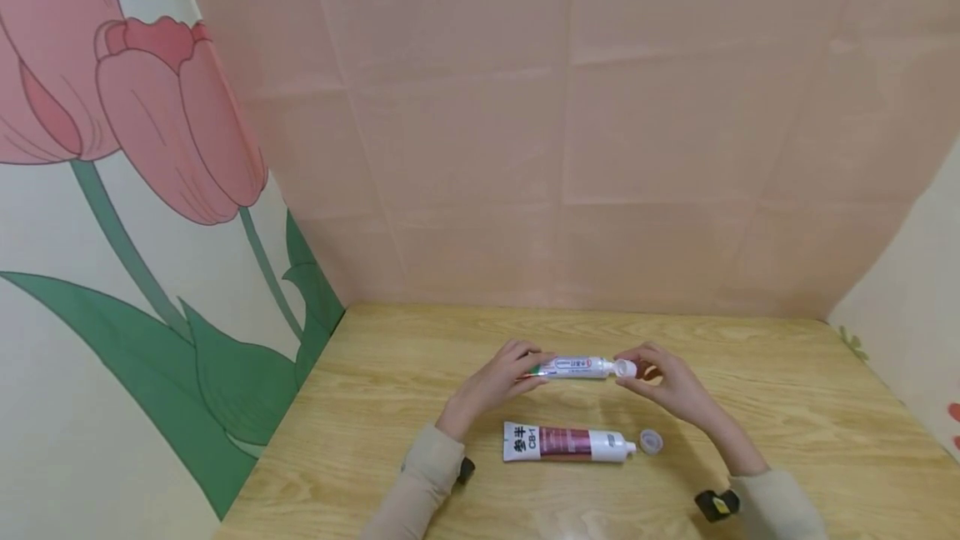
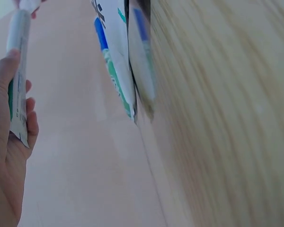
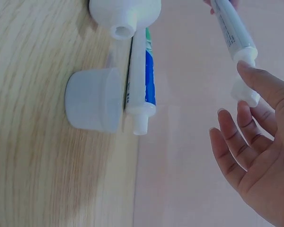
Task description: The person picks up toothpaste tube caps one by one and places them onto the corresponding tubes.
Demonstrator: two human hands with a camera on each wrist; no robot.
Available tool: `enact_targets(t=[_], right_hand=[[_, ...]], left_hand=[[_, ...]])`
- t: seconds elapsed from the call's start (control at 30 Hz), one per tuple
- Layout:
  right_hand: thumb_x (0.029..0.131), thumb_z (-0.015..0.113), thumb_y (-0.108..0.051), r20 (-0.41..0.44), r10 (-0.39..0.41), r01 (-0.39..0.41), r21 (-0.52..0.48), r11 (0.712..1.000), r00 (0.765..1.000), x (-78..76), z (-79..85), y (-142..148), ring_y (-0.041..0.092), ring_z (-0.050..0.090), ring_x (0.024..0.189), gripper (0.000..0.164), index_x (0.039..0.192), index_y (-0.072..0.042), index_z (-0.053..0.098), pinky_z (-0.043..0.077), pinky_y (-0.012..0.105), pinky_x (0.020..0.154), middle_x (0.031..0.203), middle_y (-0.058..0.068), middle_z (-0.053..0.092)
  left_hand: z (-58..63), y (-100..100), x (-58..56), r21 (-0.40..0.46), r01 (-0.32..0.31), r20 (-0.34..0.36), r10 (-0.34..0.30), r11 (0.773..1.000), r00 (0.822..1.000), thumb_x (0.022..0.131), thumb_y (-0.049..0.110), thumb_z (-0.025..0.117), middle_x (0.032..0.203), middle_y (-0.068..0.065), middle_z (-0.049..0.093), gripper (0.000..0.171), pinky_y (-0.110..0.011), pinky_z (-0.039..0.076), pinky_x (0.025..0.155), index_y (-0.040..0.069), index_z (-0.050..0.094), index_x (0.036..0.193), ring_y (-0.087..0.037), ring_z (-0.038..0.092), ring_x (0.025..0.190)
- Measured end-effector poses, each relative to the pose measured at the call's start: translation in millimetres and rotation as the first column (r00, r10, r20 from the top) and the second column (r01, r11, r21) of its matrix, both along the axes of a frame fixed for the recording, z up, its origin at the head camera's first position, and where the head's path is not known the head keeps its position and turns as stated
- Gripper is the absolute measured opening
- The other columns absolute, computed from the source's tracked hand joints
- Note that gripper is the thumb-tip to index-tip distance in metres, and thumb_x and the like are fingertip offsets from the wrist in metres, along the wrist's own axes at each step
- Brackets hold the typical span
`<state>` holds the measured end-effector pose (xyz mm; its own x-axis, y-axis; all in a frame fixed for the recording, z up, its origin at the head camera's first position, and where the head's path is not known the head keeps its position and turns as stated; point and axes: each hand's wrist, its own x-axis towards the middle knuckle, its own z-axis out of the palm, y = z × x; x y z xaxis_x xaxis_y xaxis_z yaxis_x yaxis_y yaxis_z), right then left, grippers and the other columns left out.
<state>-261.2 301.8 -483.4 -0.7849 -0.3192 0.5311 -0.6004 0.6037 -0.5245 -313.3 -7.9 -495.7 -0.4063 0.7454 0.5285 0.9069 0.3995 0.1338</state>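
Note:
My left hand (image 1: 495,382) grips a slim white toothpaste tube (image 1: 573,367) with blue print by its flat, green-marked end, above the table. Its nozzle points right, toward my right hand (image 1: 663,382). That hand pinches a small white cap (image 3: 246,92) between thumb and fingertips, right at the nozzle; the cap's hollow side shows in the head view. Nearer me lies a larger white and maroon toothpaste tube (image 1: 566,444) marked CB-1, its nozzle bare. A whitish cap (image 1: 651,441) stands just right of that nozzle.
Another uncapped tube with blue and green areas (image 3: 149,85) lies on the wooden table (image 1: 390,440) in both wrist views. A pink cloth (image 1: 562,148) hangs behind the table. Tulip-painted wall panel (image 1: 172,123) stands at the left.

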Motion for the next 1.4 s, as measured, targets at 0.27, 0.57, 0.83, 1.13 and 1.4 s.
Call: enact_targets(t=[0.27,0.57,0.83,1.13,1.4], right_hand=[[0.075,0.075,-0.007,-0.006,0.007,-0.008,-0.009,1.000,1.000,4.7,9.5,-11,0.009,0.054,0.069,0.030,0.104,-0.007,0.066,0.052,0.023,0.061,0.082,-0.001,0.058],[0.074,0.075,-0.003,-0.020,0.034,-0.034,-0.020,0.999,0.999,7.1,21.6,-19,0.012,0.053,0.068,0.029,0.102,-0.007,0.066,0.051,0.024,0.060,0.080,0.001,0.057],[0.076,0.076,-0.013,-0.042,0.051,-0.051,-0.003,0.999,0.998,-11.0,5.3,-10,0.004,0.049,0.069,0.027,0.101,-0.015,0.068,0.049,0.023,0.061,0.078,-0.008,0.052],[0.076,0.076,-0.018,-0.033,0.009,-0.008,0.038,0.999,0.999,-6.6,13.2,-11,0.002,0.051,0.071,0.025,0.100,-0.016,0.068,0.053,0.030,0.064,0.082,-0.010,0.055],[0.078,0.074,-0.015,0.003,0.020,-0.021,0.053,0.998,1.000,3.5,26.5,-12,0.003,0.055,0.076,0.033,0.110,-0.008,0.066,0.054,0.030,0.069,0.087,-0.008,0.056]], left_hand=[[-1.0,2,1.4,0.013,-0.009,-0.007,0.009,1.000,1.000,0.092,0.031,0.056,0.120,0.001,0.051,0.046,-0.011,0.039,0.090,0.017,0.048,0.135,-0.008,0.042,0.107],[0.0,6,-0.4,0.030,-0.026,-0.020,0.027,0.999,0.999,0.091,0.031,0.057,0.119,0.001,0.052,0.046,-0.012,0.039,0.088,0.017,0.049,0.134,-0.009,0.043,0.105],[2.5,9,-2.4,0.026,-0.039,-0.039,0.040,0.999,0.998,0.090,0.029,0.059,0.119,-0.001,0.053,0.046,-0.013,0.040,0.088,0.016,0.051,0.133,-0.010,0.044,0.105],[9.7,10,2.3,0.019,-0.057,-0.047,0.058,0.998,0.997,0.090,0.031,0.058,0.118,0.003,0.053,0.045,-0.012,0.038,0.087,0.020,0.051,0.133,-0.007,0.043,0.104],[17.4,9,4.0,0.044,-0.045,-0.026,0.047,0.998,0.999,0.091,0.030,0.058,0.118,0.002,0.053,0.044,-0.013,0.039,0.087,0.018,0.052,0.132,-0.008,0.044,0.106]])
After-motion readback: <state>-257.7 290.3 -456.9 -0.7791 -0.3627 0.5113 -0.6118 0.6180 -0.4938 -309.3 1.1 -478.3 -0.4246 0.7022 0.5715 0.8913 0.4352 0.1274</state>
